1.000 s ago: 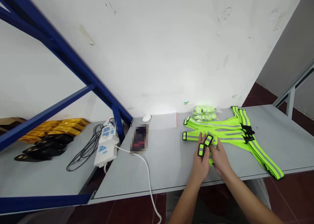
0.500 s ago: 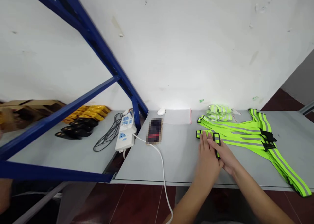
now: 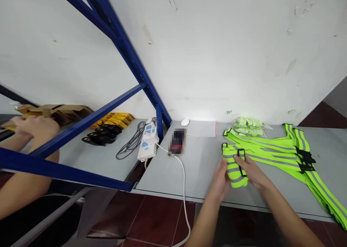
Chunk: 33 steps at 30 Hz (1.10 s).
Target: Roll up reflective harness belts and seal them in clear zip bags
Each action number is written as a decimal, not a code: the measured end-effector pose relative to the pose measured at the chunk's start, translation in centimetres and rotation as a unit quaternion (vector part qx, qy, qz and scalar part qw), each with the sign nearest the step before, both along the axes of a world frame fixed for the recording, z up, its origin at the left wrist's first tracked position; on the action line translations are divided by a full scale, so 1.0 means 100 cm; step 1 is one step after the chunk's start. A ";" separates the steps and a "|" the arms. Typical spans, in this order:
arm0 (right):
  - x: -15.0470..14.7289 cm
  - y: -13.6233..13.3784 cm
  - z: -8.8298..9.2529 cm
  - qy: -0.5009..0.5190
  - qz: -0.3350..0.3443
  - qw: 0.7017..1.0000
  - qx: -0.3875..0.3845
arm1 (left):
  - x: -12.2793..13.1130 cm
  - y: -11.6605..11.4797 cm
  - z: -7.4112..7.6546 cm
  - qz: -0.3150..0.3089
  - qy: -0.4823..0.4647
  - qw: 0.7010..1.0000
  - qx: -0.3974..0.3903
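A folded bundle of neon-yellow reflective strap (image 3: pixel 233 167) with grey stripes is held between my two hands above the table. My left hand (image 3: pixel 221 178) grips its left side, fingers partly behind it. On the right side, my right hand (image 3: pixel 252 171) closes on the bundle, thumb by a black rectangular buckle (image 3: pixel 241 163). Just behind and to the right lie more reflective straps (image 3: pixel 271 146), spread flat with black clips (image 3: pixel 305 160) and one end hanging over the front edge. Folded straps in a clear bag (image 3: pixel 249 127) rest against the wall.
A phone (image 3: pixel 177 142), a clear plastic bag (image 3: pixel 203 128), a white round object (image 3: pixel 185 122) and a power strip (image 3: pixel 148 142) with a white cable lie left. Past the blue frame (image 3: pixel 130 55), another person's hands (image 3: pixel 40 128) are near cardboard boxes, black items (image 3: pixel 101 134) and yellow packets (image 3: pixel 116 120).
My left hand has moved from lying flat over the strap to gripping the bundle's left side, so the folded bundle now shows. The view has shifted left, and another person's hands have appeared.
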State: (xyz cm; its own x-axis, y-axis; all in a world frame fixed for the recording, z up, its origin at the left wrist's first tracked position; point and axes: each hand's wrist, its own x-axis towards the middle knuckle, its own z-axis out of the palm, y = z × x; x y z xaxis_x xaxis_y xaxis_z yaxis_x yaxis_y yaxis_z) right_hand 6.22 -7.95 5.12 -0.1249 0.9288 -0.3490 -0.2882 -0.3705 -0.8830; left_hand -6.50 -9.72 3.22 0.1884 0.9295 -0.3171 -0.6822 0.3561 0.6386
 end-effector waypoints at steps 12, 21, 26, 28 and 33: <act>0.021 -0.003 0.023 -0.367 -0.128 0.872 0.298 | 0.063 -0.014 0.038 0.089 0.031 0.996 -0.005; 0.073 0.005 0.015 -0.332 -0.093 0.915 0.210 | 0.114 -0.004 0.035 0.108 0.009 0.992 -0.059; 0.063 -0.007 -0.006 -0.265 -0.145 0.938 0.170 | 0.123 0.005 0.018 0.147 -0.010 0.982 -0.119; 0.058 -0.009 -0.011 -0.250 -0.146 0.946 0.145 | 0.122 0.006 0.014 0.149 -0.019 0.983 -0.108; 0.047 -0.003 -0.012 -0.208 -0.135 0.964 0.101 | 0.115 0.007 0.015 0.194 0.028 0.976 -0.092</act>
